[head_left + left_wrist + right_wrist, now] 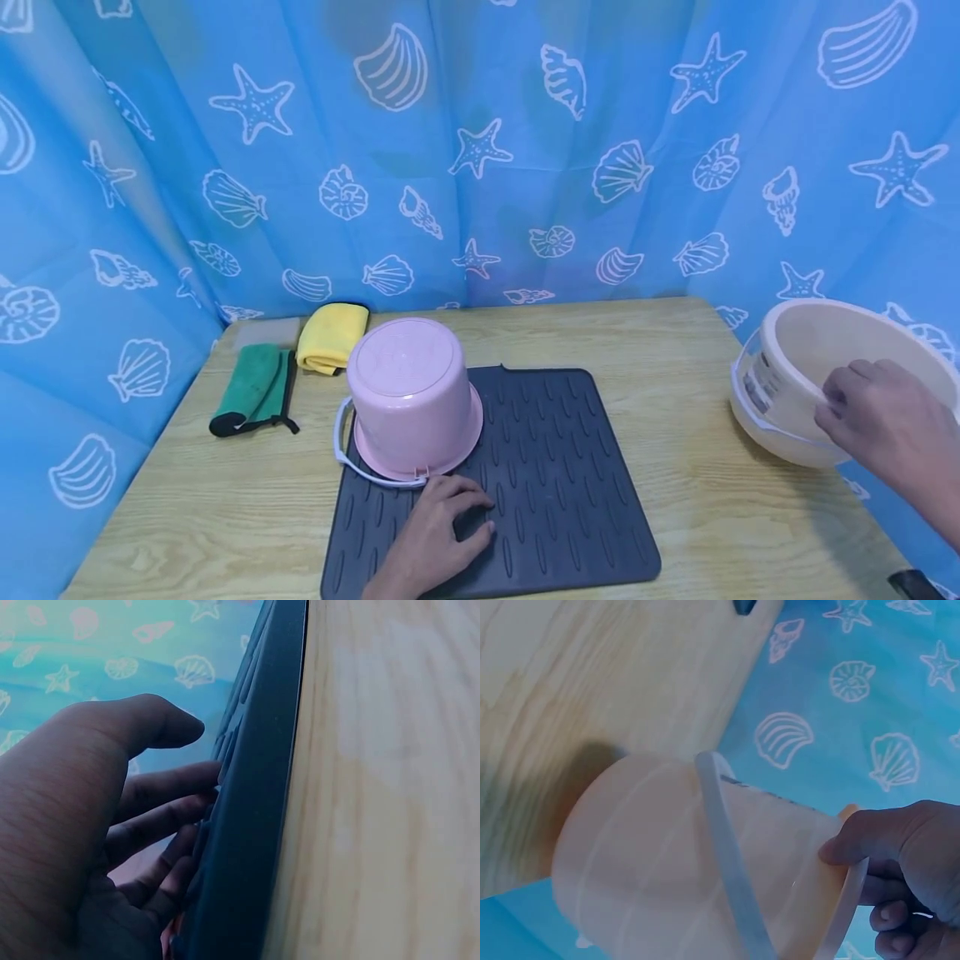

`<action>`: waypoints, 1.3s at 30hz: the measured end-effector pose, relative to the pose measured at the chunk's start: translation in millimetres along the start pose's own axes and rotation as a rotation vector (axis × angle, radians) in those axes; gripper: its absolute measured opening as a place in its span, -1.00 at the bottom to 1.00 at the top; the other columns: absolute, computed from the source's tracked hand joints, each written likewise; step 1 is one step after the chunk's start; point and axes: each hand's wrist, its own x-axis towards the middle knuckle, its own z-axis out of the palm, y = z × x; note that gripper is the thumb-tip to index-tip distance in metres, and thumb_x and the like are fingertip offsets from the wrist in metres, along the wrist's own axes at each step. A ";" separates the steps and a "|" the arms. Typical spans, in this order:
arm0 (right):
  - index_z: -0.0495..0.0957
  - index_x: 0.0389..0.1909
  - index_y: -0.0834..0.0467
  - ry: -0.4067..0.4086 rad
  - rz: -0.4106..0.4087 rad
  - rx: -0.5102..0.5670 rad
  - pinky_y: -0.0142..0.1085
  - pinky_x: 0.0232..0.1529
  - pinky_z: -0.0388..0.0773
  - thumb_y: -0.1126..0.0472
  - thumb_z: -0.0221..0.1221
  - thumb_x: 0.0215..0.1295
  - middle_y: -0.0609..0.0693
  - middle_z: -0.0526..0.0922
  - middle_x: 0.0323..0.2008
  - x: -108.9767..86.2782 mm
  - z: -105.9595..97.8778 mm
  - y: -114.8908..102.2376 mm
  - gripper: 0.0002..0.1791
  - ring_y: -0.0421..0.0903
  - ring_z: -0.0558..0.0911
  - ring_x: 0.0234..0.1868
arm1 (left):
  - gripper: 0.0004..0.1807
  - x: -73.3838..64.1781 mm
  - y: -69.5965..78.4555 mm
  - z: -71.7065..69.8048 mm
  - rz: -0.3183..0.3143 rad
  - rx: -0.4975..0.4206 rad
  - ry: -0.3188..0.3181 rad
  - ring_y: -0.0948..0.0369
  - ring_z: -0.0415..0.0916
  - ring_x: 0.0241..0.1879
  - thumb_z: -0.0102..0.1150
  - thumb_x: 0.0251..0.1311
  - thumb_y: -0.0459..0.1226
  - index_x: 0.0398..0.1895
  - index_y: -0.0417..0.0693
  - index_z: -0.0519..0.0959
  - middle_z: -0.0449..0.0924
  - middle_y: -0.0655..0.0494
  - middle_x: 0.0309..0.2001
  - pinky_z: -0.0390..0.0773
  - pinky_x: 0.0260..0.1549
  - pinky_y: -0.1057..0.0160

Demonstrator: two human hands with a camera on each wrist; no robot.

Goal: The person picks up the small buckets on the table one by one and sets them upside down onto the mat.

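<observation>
My right hand (885, 408) grips the rim of a cream bucket (787, 379) at the table's right edge. In the right wrist view the thumb presses the outside of the bucket wall (645, 855) and the fingers curl over the rim. The bucket is tilted, its pale handle hanging down its side. My left hand (442, 529) rests on the dark ridged mat (562, 492) with loosely bent fingers, holding nothing; its fingertips touch the mat in the left wrist view. Just beyond it an upside-down pink bucket (408, 400) stands on the mat, its handle lowered around the front.
At the back left of the wooden table (720, 500) lie a folded yellow cloth (330, 337), a rolled green cloth (255, 383) and a greyish block (266, 333). A blue shell-print curtain (487, 208) surrounds the table. Something black (915, 585) pokes in at lower right.
</observation>
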 end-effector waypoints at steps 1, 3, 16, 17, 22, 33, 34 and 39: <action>0.51 -0.63 0.39 0.010 -0.004 0.009 -0.15 -0.63 0.30 0.46 0.23 -0.28 0.03 0.41 -0.70 2.2 -2.1 -1.7 -0.89 -0.02 0.32 -0.63 | -0.78 -0.4 0.0 0.1 0.002 0.002 0.003 0.24 0.37 0.03 0.29 0.23 -0.03 -0.13 0.17 0.73 0.55 0.35 -0.02 0.45 0.11 0.00; 0.52 -0.63 0.37 0.032 -0.017 0.032 -0.13 -0.61 0.34 0.43 0.25 -0.29 0.04 0.45 -0.69 6.8 -5.6 -5.3 -0.89 -0.02 0.35 -0.62 | -0.78 -1.0 0.1 0.0 0.001 0.004 0.006 0.24 0.37 0.03 0.29 0.23 -0.03 -0.12 0.17 0.73 0.54 0.35 -0.02 0.45 0.12 0.00; 0.60 -0.57 0.22 0.064 -0.031 0.145 -0.28 -0.63 0.28 0.37 0.38 -0.27 -0.06 0.54 -0.58 22.3 -23.4 -33.2 -0.83 -0.14 0.34 -0.54 | -0.78 -1.2 0.6 1.4 -0.016 0.004 -0.001 0.25 0.37 0.03 0.29 0.22 -0.04 -0.12 0.19 0.73 0.55 0.35 -0.01 0.47 0.11 0.01; 0.60 -0.56 0.22 0.063 -0.032 0.149 -0.27 -0.63 0.29 0.37 0.39 -0.26 -0.07 0.54 -0.58 23.9 -24.0 -35.1 -0.83 -0.16 0.34 -0.55 | -0.78 -1.3 0.8 1.1 -0.021 0.003 -0.005 0.24 0.37 0.04 0.29 0.22 -0.03 -0.12 0.19 0.73 0.54 0.35 -0.01 0.46 0.12 0.00; 0.62 -0.55 0.21 0.050 -0.023 0.170 -0.32 -0.63 0.27 0.36 0.41 -0.24 -0.10 0.54 -0.57 28.3 -26.1 -44.2 -0.83 -0.18 0.33 -0.55 | -0.78 -0.8 1.2 0.1 -0.032 -0.003 -0.013 0.24 0.37 0.05 0.29 0.22 -0.03 -0.11 0.19 0.73 0.55 0.35 0.00 0.46 0.14 0.00; 0.64 -0.49 0.21 0.048 -0.012 0.204 -0.39 -0.62 0.26 0.36 0.45 -0.24 -0.09 0.58 -0.53 33.1 -27.4 -65.9 -0.78 -0.15 0.36 -0.50 | -0.77 -1.1 -0.5 0.0 -0.023 0.002 -0.023 0.24 0.38 0.05 0.28 0.23 -0.03 -0.10 0.19 0.73 0.56 0.35 0.00 0.45 0.14 0.00; 0.64 -0.50 0.19 0.065 -0.024 0.206 -0.41 -0.61 0.26 0.36 0.45 -0.25 -0.10 0.57 -0.53 33.5 -27.0 -67.5 -0.78 -0.16 0.36 -0.50 | -0.77 -1.3 -0.4 0.1 -0.018 0.004 -0.018 0.24 0.38 0.05 0.28 0.23 -0.03 -0.10 0.19 0.73 0.56 0.35 -0.01 0.46 0.14 0.00; 0.64 -0.52 0.17 0.139 -0.089 0.242 -0.48 -0.53 0.24 0.35 0.42 -0.29 -0.09 0.58 -0.54 35.5 -24.8 -74.1 -0.79 -0.17 0.38 -0.46 | -0.78 -1.1 -0.1 0.8 0.008 0.007 0.010 0.24 0.38 0.05 0.30 0.22 -0.05 -0.11 0.18 0.73 0.56 0.35 -0.01 0.45 0.14 0.00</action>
